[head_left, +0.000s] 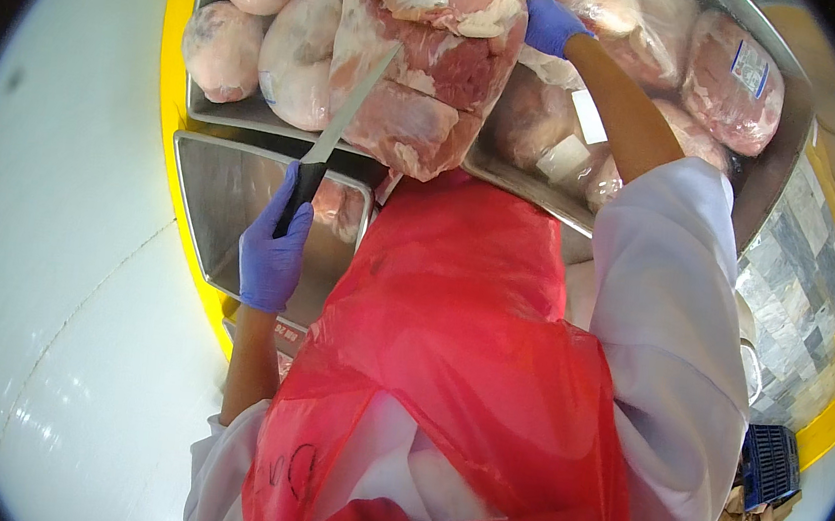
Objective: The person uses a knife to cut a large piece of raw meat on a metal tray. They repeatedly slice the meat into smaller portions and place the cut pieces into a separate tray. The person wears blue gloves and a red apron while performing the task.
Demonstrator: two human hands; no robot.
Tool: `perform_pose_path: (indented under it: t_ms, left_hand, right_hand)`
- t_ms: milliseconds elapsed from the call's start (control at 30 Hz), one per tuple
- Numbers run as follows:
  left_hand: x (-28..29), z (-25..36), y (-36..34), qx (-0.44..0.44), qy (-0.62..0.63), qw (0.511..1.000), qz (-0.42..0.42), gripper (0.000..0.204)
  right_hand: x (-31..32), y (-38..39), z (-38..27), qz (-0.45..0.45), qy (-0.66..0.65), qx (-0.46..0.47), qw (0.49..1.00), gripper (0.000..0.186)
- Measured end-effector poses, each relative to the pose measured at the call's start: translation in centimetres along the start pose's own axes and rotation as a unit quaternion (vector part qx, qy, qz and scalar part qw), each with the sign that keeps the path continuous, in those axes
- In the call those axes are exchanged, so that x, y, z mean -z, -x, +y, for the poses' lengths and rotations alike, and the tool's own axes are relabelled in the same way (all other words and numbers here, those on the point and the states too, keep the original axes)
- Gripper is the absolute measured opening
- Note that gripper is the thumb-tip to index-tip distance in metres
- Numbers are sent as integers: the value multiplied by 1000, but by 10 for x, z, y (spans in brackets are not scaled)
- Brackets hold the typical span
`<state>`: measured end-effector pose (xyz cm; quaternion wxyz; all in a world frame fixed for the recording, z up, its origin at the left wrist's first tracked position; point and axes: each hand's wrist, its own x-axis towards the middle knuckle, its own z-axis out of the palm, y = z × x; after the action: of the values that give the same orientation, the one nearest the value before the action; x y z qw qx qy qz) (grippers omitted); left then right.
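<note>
My left hand (269, 264), in a purple glove, is closed round the black handle of a long knife (352, 106). The blade points up and to the right, its tip lying over a large raw cut of meat (436, 71), pink with pale fat. At the upper right edge of that meat is my right hand (553, 25), also gloved in purple. It grips the edge there, and its fingertips are partly hidden. The cut spans the gap between two metal trays, in front of my red apron.
Wrapped pieces of meat (307, 54) fill the tray at the upper left; more wrapped, labelled pieces (736, 82) fill the right tray (793, 166). A smaller metal bin (217, 201) with some meat stands below left. A yellow edge (174, 36) runs along the left. A blue crate (770, 465) is at lower right.
</note>
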<state>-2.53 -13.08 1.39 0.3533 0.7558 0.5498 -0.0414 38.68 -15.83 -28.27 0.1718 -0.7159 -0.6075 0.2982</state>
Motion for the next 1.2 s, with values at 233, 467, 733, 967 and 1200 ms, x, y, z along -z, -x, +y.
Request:
perform_pose_path:
  t_ms: [233, 467, 733, 967, 1200]
  left_hand:
    - [-5, 23, 9, 6, -28, 1000, -1, 49]
    - [-11, 49, 9, -71, -124, 990, -5, 49]
    - [-16, 87, 2, -75, -172, 982, 18, 45]
    - [11, 77, -12, -53, -226, 973, 12, 47]
    - [27, 101, -36, -35, -267, 962, -33, 45]
  right_hand:
    - [-46, 67, 26, 22, -85, -98, 991, 31]
    - [-45, 130, -9, 123, -292, -231, 920, 36]
    - [-37, 133, -91, 85, -378, -211, 897, 62]
    - [-21, 123, -125, -34, -335, -184, 924, 73]
    - [-24, 111, -126, -20, -325, -185, 927, 74]
